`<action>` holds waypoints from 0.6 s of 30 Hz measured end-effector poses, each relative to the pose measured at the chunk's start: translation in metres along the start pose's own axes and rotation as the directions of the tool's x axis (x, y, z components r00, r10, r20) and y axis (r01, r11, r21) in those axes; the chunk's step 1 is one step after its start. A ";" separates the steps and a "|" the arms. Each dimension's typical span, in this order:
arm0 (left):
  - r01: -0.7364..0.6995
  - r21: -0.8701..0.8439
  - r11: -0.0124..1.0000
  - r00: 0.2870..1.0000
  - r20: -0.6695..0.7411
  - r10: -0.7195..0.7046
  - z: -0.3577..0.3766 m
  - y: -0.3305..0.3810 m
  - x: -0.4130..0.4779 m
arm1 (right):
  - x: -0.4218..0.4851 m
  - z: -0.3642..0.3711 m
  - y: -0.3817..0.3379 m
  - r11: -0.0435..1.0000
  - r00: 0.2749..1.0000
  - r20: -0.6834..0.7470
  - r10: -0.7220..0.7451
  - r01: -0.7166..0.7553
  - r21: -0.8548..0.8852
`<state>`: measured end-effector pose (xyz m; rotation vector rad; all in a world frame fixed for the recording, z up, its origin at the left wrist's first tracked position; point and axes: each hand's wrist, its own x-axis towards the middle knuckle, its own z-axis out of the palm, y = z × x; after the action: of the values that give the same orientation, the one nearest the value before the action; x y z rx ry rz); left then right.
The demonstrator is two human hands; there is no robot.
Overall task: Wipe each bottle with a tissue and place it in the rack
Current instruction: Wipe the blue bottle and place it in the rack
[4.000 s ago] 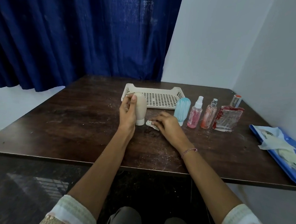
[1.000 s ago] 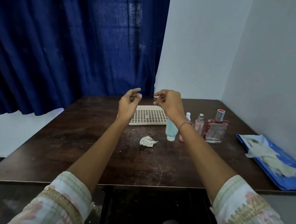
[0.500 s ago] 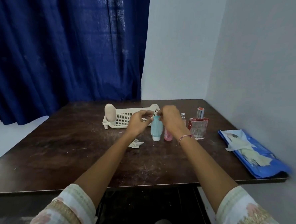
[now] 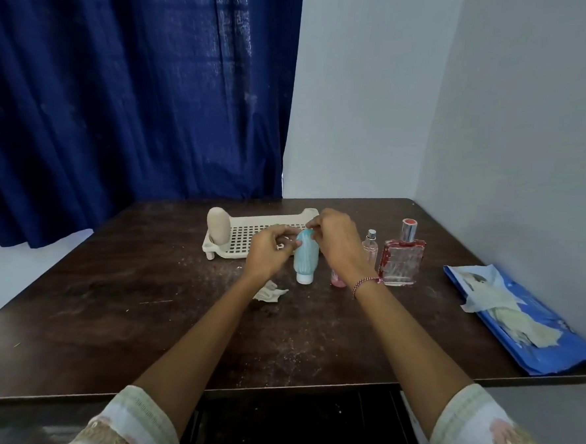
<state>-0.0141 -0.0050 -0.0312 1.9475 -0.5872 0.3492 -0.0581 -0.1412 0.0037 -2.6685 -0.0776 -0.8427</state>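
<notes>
With the beige bottle [image 4: 217, 229] now racked, my left grip [image 4: 268, 252] and right grip [image 4: 333, 242] pinch the blue bottle [image 4: 306, 258] between them.

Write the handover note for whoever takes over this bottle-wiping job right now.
Right hand pinches the top of the light blue squeeze bottle, which stands on its white cap on the dark wooden table. Left hand, fingers curled, is at the bottle's side; grip unclear.
The crumpled white tissue lies on the table by the left wrist, in neither hand.
Done: the beige rounded bottle stands at the left end of the cream perforated plastic rack.
Left: the blue bottle, the pink spray bottle behind the right wrist, the small clear spray bottle and the square red-tinted glass bottle, all to wipe and rack.
</notes>
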 end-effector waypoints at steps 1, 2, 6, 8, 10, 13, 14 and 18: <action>-0.010 0.000 1.000 1.000 -0.015 0.010 -0.004 -0.002 0.002 | 0.002 0.003 -0.002 1.000 1.000 -0.011 -0.005 0.005 0.020; -0.020 0.003 1.000 1.000 -0.024 0.020 -0.008 -0.004 0.004 | 0.005 0.007 -0.005 0.999 1.000 -0.028 -0.013 0.014 0.040; -0.062 0.010 0.998 0.998 -0.034 0.062 -0.030 -0.017 0.010 | 0.014 0.025 -0.017 0.995 0.998 -0.068 0.008 -0.002 0.096; -0.064 0.002 0.998 0.997 -0.048 0.064 -0.040 -0.026 0.010 | 0.017 0.036 -0.023 0.988 0.998 -0.061 0.031 -0.021 0.152; -0.052 -0.007 0.999 0.997 -0.056 0.052 -0.048 -0.034 0.010 | 0.020 0.046 -0.028 0.973 0.998 -0.050 0.047 -0.035 0.230; -0.011 -0.044 0.999 0.999 -0.046 0.009 -0.054 -0.047 0.008 | 0.023 0.059 -0.031 0.939 0.998 -0.019 0.063 -0.053 0.339; 0.002 -0.073 0.997 0.999 -0.042 -0.005 -0.055 -0.051 0.008 | 0.023 0.062 -0.031 0.925 0.998 -0.016 0.067 -0.056 0.377; 0.045 -0.266 0.963 0.997 -0.050 -0.061 -0.053 -0.057 0.006 | 0.021 0.071 -0.029 0.864 0.997 -0.041 0.060 -0.031 0.503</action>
<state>0.0230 0.0611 -0.0489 1.6868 -0.5155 0.2767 -0.0062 -0.0914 -0.0303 -2.1460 -0.1927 -0.7552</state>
